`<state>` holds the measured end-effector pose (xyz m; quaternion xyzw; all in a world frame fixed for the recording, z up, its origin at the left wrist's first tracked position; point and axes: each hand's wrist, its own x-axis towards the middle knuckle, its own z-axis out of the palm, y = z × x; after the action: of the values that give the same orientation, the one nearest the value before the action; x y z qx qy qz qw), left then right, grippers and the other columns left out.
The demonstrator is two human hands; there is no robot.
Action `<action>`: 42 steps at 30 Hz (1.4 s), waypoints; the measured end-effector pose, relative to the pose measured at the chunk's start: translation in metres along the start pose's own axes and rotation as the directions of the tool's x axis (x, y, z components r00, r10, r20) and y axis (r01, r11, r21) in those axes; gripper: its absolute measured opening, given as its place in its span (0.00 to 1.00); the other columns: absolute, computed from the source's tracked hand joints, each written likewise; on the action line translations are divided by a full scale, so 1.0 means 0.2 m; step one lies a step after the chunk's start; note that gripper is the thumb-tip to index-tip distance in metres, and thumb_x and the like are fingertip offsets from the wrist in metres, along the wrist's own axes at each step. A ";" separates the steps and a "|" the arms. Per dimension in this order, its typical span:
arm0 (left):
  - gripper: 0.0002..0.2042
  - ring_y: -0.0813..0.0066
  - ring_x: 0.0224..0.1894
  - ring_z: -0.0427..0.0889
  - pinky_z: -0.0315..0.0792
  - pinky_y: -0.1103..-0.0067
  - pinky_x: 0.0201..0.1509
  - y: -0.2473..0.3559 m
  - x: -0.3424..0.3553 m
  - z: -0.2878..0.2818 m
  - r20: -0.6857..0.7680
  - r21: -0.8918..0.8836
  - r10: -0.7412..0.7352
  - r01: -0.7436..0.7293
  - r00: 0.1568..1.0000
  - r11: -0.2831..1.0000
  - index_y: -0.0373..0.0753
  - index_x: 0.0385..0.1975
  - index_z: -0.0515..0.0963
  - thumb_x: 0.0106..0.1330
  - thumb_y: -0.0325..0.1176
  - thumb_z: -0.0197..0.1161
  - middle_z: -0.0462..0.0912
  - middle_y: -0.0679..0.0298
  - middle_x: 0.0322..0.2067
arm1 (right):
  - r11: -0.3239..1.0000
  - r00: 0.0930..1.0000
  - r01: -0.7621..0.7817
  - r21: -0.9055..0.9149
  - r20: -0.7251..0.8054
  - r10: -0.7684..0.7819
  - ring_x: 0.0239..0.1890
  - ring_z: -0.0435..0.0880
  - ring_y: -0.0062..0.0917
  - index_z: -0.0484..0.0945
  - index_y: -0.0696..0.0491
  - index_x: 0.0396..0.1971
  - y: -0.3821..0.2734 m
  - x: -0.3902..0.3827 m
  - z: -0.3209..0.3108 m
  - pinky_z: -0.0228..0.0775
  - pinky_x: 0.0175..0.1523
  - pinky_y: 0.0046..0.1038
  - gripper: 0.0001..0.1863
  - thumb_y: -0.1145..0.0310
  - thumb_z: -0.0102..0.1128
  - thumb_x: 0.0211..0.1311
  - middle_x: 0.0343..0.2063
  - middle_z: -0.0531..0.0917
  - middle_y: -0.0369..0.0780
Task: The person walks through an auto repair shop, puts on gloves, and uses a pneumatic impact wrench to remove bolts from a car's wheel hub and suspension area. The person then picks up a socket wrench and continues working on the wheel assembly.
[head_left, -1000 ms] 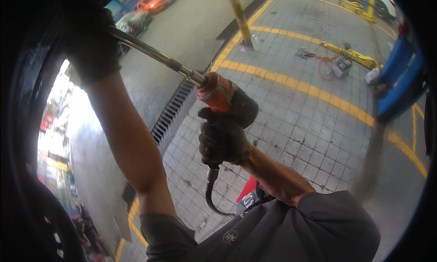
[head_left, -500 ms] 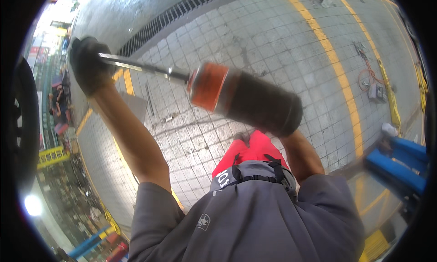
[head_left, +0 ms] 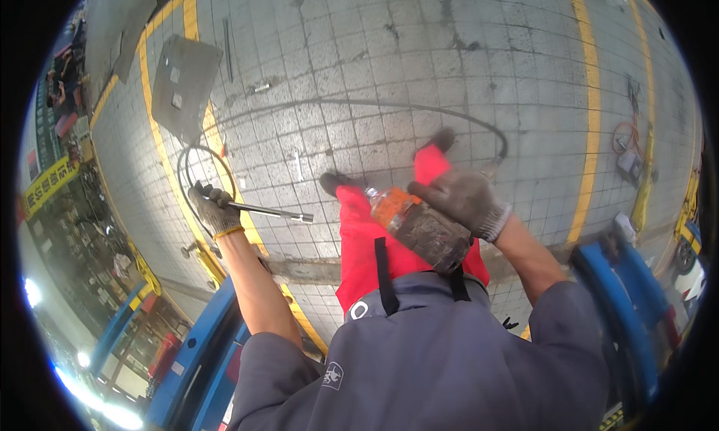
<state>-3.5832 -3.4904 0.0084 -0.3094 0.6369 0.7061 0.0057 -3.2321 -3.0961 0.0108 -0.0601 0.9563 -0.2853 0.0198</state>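
In my left hand [head_left: 216, 208], wearing a dark glove, I grip a slim metal extension bar [head_left: 271, 211] with a socket-like end pointing right. My gloved right hand [head_left: 463, 200] is closed on an orange and black air impact wrench [head_left: 425, 230], held over my red trousers. The wrench's bare metal nose points up and left, apart from the bar. A dark air hose [head_left: 389, 105] arcs across the floor from near my right hand, then loops beside my left hand. Where the hose joins the wrench is hidden.
A grey flat panel [head_left: 187, 86] lies on the tiled floor at the far left. Blue lift parts [head_left: 196, 356] flank me, with another blue arm [head_left: 622, 296] at right. An orange cord [head_left: 623, 137] and a small box [head_left: 629, 164] lie by the yellow post at far right.
The wrench has come down and back toward my body. The bar, earlier in line with the wrench's nose, is now apart from it in my left hand, which has also lowered.
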 end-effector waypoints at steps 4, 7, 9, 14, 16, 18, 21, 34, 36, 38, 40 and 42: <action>0.22 0.81 0.19 0.65 0.61 0.79 0.20 -0.22 0.27 -0.27 -0.107 0.430 0.043 0.007 0.993 0.903 0.33 0.54 0.75 0.75 0.48 0.60 0.72 0.65 0.35 | 0.998 0.974 -0.003 -0.063 0.227 0.017 0.37 0.88 0.30 0.80 0.44 0.61 0.02 0.15 0.33 0.80 0.44 0.34 0.21 0.60 0.59 0.69 0.30 0.83 0.35; 0.22 0.79 0.18 0.69 0.63 0.76 0.19 -0.58 0.62 -0.55 -0.034 0.564 -0.008 0.026 0.999 0.825 0.34 0.56 0.77 0.75 0.47 0.59 0.77 0.57 0.39 | 0.992 0.906 -0.016 -0.121 0.417 0.066 0.41 0.89 0.30 0.80 0.44 0.63 0.01 0.25 0.58 0.80 0.48 0.34 0.21 0.63 0.57 0.71 0.34 0.85 0.35; 0.23 0.81 0.21 0.71 0.64 0.77 0.20 -0.93 0.89 -0.77 0.016 0.709 -0.075 0.042 0.997 0.704 0.41 0.59 0.78 0.76 0.52 0.61 0.77 0.66 0.36 | 0.989 0.865 0.007 -0.150 0.497 0.069 0.42 0.89 0.30 0.79 0.43 0.64 0.04 0.38 0.84 0.80 0.47 0.34 0.22 0.63 0.57 0.71 0.36 0.86 0.36; 0.26 0.42 0.56 0.85 0.76 0.59 0.62 -1.74 1.40 -1.08 0.161 0.954 -0.241 -0.089 0.957 0.285 0.41 0.60 0.84 0.79 0.56 0.56 0.87 0.42 0.52 | 0.971 0.762 -0.061 -0.232 0.617 0.195 0.42 0.89 0.33 0.79 0.43 0.65 0.14 0.71 1.61 0.81 0.46 0.36 0.25 0.68 0.58 0.68 0.38 0.87 0.38; 0.25 0.38 0.57 0.83 0.75 0.56 0.63 -1.99 1.52 -1.14 0.244 0.960 -0.282 -0.191 0.928 0.202 0.42 0.57 0.85 0.79 0.56 0.54 0.86 0.40 0.51 | 0.965 0.769 -0.135 -0.226 0.590 0.246 0.41 0.88 0.35 0.79 0.44 0.65 0.16 0.81 1.93 0.81 0.46 0.37 0.26 0.69 0.59 0.67 0.38 0.86 0.39; 0.24 0.35 0.58 0.81 0.74 0.53 0.64 -2.21 1.63 -1.20 0.273 0.961 -0.279 -0.246 0.921 0.127 0.43 0.54 0.85 0.79 0.56 0.54 0.85 0.40 0.51 | 0.968 0.844 -0.183 -0.169 0.477 0.243 0.40 0.87 0.38 0.79 0.46 0.66 0.20 0.90 2.21 0.79 0.46 0.41 0.29 0.72 0.63 0.62 0.37 0.85 0.40; 0.18 0.36 0.53 0.83 0.77 0.54 0.59 -2.52 1.81 -1.32 0.332 0.942 -0.245 -0.306 0.911 0.138 0.41 0.51 0.85 0.80 0.49 0.58 0.85 0.41 0.49 | 0.928 0.801 -0.278 -0.248 0.473 0.367 0.41 0.86 0.39 0.79 0.46 0.66 0.19 0.98 2.57 0.77 0.46 0.42 0.33 0.74 0.67 0.56 0.37 0.84 0.41; 0.19 0.42 0.56 0.85 0.80 0.58 0.59 -3.16 2.38 -1.43 0.227 0.954 -0.018 -0.218 0.974 0.204 0.48 0.58 0.84 0.67 0.26 0.67 0.84 0.48 0.52 | 0.913 0.661 -0.274 -0.300 0.631 0.406 0.48 0.87 0.39 0.76 0.50 0.70 0.39 1.04 3.17 0.77 0.51 0.42 0.38 0.73 0.68 0.53 0.41 0.86 0.43; 0.21 0.45 0.57 0.86 0.80 0.59 0.60 -3.16 2.39 -1.40 0.164 0.963 -0.024 -0.155 0.986 0.221 0.47 0.59 0.83 0.67 0.23 0.66 0.85 0.49 0.53 | 0.909 0.621 -0.233 -0.346 0.666 0.413 0.50 0.87 0.39 0.73 0.51 0.72 0.47 1.04 3.23 0.78 0.53 0.41 0.39 0.73 0.67 0.55 0.44 0.87 0.43; 0.21 0.46 0.58 0.85 0.80 0.60 0.62 -3.13 2.37 -1.37 0.226 0.907 -0.061 -0.187 0.972 0.377 0.46 0.59 0.83 0.67 0.22 0.64 0.84 0.50 0.55 | 0.904 0.637 -0.189 -0.384 0.652 0.411 0.50 0.87 0.39 0.72 0.51 0.73 0.58 1.07 3.29 0.78 0.54 0.41 0.40 0.73 0.67 0.55 0.44 0.87 0.43; 0.22 0.48 0.61 0.84 0.79 0.61 0.64 -3.08 2.33 -1.35 0.280 0.928 -0.030 -0.262 0.960 0.265 0.44 0.62 0.81 0.68 0.21 0.62 0.79 0.51 0.62 | 0.885 0.597 -0.173 -0.432 0.669 0.443 0.51 0.87 0.38 0.68 0.52 0.76 0.67 1.12 3.34 0.77 0.56 0.39 0.40 0.73 0.64 0.60 0.46 0.87 0.44; 0.24 0.47 0.62 0.82 0.78 0.61 0.65 -3.03 2.29 -1.35 0.279 0.920 -0.006 -0.266 0.960 0.289 0.46 0.65 0.78 0.69 0.21 0.61 0.77 0.51 0.66 | 0.872 0.607 -0.138 -0.470 0.655 0.450 0.51 0.87 0.37 0.67 0.52 0.77 0.75 1.19 3.38 0.77 0.57 0.40 0.40 0.72 0.63 0.62 0.46 0.87 0.45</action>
<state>-3.5936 -3.7956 -0.7369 -0.1093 0.9477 0.2209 0.2025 -3.4348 -3.3682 -0.6378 -0.0128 0.8940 -0.0405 0.4460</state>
